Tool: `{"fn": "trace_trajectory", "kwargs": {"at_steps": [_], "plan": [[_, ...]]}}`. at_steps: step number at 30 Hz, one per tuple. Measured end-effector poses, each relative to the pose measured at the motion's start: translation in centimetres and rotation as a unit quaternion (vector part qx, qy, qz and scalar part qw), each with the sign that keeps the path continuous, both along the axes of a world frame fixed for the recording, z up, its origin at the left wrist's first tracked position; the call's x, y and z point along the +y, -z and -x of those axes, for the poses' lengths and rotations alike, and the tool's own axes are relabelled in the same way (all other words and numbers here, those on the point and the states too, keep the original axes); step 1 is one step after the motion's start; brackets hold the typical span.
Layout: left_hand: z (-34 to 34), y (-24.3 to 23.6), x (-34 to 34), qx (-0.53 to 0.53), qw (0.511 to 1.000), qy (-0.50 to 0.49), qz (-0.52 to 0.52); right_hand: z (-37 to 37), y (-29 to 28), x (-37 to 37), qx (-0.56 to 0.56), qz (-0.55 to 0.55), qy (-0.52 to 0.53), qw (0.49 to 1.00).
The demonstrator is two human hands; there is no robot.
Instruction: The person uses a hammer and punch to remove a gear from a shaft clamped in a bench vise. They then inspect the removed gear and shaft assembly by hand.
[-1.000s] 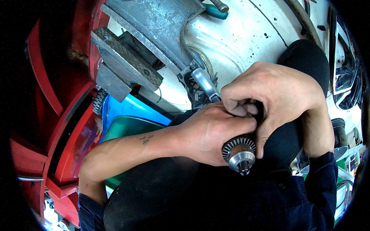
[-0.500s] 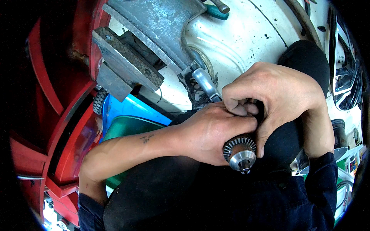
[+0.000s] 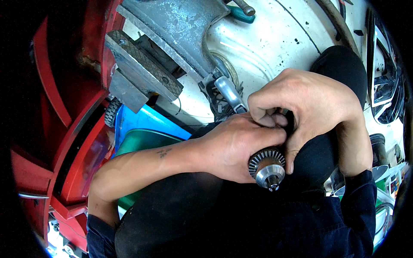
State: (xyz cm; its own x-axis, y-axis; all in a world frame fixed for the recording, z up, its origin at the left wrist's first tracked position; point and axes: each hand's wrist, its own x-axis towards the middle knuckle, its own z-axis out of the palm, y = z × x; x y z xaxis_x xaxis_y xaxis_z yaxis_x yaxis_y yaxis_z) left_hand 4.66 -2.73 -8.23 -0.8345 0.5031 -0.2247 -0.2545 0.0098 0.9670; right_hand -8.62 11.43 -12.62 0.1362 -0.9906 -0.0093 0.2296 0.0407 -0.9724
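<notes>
A drill chuck (image 3: 268, 170) with a toothed metal ring and a silver nose points back toward me over my dark-clothed lap. Around it, my left hand (image 3: 234, 148) is closed, hiding whatever lies behind the chuck. My right hand (image 3: 307, 107) bends over from the right with its fingers curled in against my left thumb. Its thumb hangs down beside the chuck, and whatever those fingers may pinch is hidden. Just beyond my left hand, a silver metal piece (image 3: 230, 92) sticks out; whether it joins the chuck cannot be seen.
A grey bench vise (image 3: 172, 30) with ridged jaws (image 3: 150, 64) stands ahead on the left. Red metal equipment (image 3: 71, 142) fills the left side. Blue (image 3: 133, 124) and green (image 3: 150, 136) plastic pieces lie below the vise. A thick hose (image 3: 335, 21) crosses the whitish floor (image 3: 266, 38).
The chuck's nose has tipped slightly upward in the picture. Both hands keep nearly the same grip and place.
</notes>
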Motion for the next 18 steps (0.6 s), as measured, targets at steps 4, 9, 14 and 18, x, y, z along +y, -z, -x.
{"fn": "trace_trajectory", "kwargs": {"at_steps": [4,9,14,18], "plan": [[0.7,-0.4,-0.5,-0.051,0.998,0.017,-0.015,0.5,-0.2,0.1,0.003,-0.022,-0.005,1.0],[1.6,-0.6,-1.4,-0.071,0.995,0.072,-0.003,0.9,-0.5,0.0,0.007,-0.028,-0.008,1.0],[0.8,-0.5,-1.1,-0.075,0.994,0.078,-0.009,0.2,-0.2,-0.1,0.008,-0.008,-0.017,1.0],[0.6,-0.3,-0.9,-0.064,0.994,0.092,-0.007,0.1,-0.1,-0.2,0.015,-0.003,-0.03,0.999]]}}
